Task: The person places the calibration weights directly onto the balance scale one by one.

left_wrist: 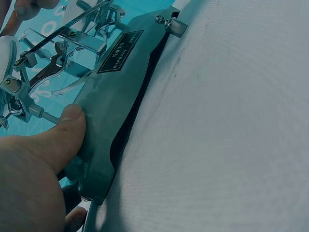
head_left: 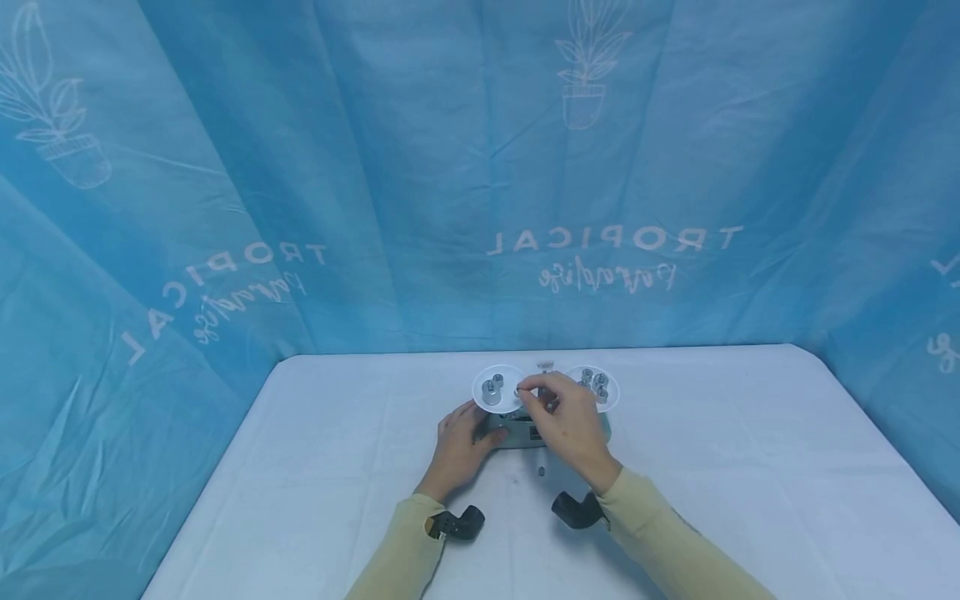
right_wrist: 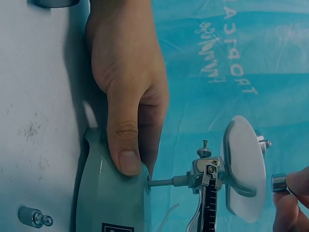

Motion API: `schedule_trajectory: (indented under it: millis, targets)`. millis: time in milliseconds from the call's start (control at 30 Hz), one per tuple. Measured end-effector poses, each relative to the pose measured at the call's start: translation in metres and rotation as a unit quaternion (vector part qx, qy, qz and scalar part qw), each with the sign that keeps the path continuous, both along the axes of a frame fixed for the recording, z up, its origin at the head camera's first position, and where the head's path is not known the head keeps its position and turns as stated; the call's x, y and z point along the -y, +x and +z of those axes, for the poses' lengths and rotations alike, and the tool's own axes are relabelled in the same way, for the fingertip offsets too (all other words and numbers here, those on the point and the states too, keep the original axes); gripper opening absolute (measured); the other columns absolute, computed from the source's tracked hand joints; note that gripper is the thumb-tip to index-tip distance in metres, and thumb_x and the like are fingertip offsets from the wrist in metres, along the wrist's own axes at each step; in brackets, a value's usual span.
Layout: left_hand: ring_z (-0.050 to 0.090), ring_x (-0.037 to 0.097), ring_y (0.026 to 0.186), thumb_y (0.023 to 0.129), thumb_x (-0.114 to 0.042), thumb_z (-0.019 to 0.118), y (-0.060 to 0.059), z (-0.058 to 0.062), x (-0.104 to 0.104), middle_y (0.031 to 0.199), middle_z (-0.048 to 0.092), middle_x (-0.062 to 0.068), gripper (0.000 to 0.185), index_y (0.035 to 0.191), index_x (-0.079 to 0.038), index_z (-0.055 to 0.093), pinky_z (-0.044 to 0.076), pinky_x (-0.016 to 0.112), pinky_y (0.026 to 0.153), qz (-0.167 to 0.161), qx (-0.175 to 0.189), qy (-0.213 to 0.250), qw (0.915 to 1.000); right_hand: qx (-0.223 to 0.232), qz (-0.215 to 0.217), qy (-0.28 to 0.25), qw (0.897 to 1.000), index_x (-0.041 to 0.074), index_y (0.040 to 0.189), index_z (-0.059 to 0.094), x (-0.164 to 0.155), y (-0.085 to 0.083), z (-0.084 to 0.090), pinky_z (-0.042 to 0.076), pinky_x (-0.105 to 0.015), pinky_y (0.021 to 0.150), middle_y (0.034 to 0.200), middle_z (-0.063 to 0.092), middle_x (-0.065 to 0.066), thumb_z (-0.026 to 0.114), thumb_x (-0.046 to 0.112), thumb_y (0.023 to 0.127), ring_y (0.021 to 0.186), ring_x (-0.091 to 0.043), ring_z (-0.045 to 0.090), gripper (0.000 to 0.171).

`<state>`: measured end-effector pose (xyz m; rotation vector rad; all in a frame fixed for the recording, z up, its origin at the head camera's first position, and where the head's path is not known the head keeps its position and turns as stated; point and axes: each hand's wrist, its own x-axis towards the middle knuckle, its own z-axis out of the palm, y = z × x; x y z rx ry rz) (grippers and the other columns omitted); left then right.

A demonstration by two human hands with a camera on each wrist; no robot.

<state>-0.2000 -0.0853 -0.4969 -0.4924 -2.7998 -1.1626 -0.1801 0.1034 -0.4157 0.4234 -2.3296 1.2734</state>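
A green two-pan balance scale (head_left: 517, 437) stands on the table. My left hand (head_left: 461, 450) grips the left end of its base, the thumb (left_wrist: 72, 128) lying over the front face. Between thumb and fingertips my right hand (head_left: 566, 421) pinches a small metal weight (right_wrist: 279, 182) close over the left pan (head_left: 512, 377). On that pan sit a larger weight (head_left: 491, 392) and a smaller one (head_left: 498, 379). Several weights (head_left: 601, 381) stand on the right pan (head_left: 612, 395), partly hidden behind my right hand.
One loose weight (head_left: 542, 472) lies on the white tablecloth (head_left: 345, 467) in front of the base. A blue printed curtain (head_left: 420, 208) hangs behind the table and at both sides. Black wrist-worn devices (head_left: 576, 510) jut inward from both sleeves, just above the cloth.
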Motion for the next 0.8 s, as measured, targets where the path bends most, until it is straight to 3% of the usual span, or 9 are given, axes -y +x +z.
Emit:
schedule_trajectory:
  millis: [300,800]
  targets:
    - [0.038,0.03,0.144,0.098,-0.044,0.063,0.0,-0.001,0.0,0.15,0.052,0.005,0.058,0.147,-0.015,0.052,0.02,0.058,0.118,0.0,-0.002,0.0,1.0,-0.011,-0.005,0.005,1.0,0.012,0.097,0.076,0.004,-0.005,-0.001,0.041,-0.024,0.046,0.076,0.063,0.003,0.074,0.007,0.091,0.052,-0.006,0.047,0.008]
    - [0.038,0.031,0.144,0.098,-0.039,0.064,0.0,0.0,0.0,0.15,0.052,0.006,0.056,0.147,-0.013,0.052,0.02,0.058,0.118,0.002,-0.004,-0.006,1.0,-0.014,-0.029,0.049,0.998,0.012,0.096,0.077,0.009,-0.012,-0.001,0.043,-0.024,0.051,0.092,0.072,0.001,0.073,0.011,0.092,0.057,-0.006,0.048,0.006]
